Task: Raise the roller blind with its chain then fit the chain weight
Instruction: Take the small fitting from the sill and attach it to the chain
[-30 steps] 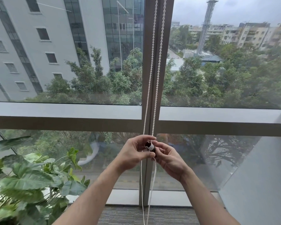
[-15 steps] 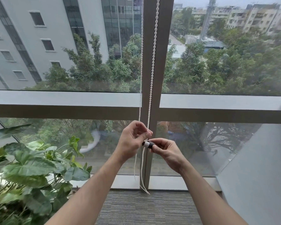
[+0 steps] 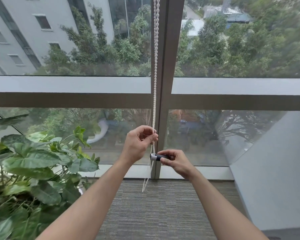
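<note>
While both forearms reach forward over the grey carpet (image 3: 159, 210), the right hand (image 3: 176, 162) pinches a dark chain weight (image 3: 157, 157) with a white end, held level, its fingers (image 3: 164, 159) clamped on the dark body. Left hand (image 3: 138, 147), slightly higher, fingers closed on the white bead chain (image 3: 155, 66). Chain passes the weight's white end; loop hangs slack below, bottom near the carpet edge. Leafy plant (image 3: 33, 163) at left. Beyond: window frame (image 3: 170, 49), trees, grey building.
</note>
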`<action>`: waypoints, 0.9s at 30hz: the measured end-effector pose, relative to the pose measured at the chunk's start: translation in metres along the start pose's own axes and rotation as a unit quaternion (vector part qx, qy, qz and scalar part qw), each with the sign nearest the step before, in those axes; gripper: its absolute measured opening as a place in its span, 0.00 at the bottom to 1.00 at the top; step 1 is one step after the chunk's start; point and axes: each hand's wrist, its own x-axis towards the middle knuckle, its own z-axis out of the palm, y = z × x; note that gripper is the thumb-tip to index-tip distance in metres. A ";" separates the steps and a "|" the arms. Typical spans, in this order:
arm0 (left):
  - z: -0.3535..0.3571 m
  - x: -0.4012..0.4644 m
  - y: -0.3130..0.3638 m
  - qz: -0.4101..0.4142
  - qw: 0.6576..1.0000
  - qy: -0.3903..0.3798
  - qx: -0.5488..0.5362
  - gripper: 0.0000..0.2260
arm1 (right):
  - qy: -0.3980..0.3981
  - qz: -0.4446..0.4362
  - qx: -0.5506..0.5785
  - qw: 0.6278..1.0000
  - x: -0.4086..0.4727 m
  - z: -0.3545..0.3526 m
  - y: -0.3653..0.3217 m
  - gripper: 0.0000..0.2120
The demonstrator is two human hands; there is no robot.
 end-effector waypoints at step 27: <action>0.021 -0.033 -0.120 -0.130 0.991 -0.024 -0.010 0.03 | -0.051 0.120 -0.243 0.961 0.021 0.019 0.179 0.10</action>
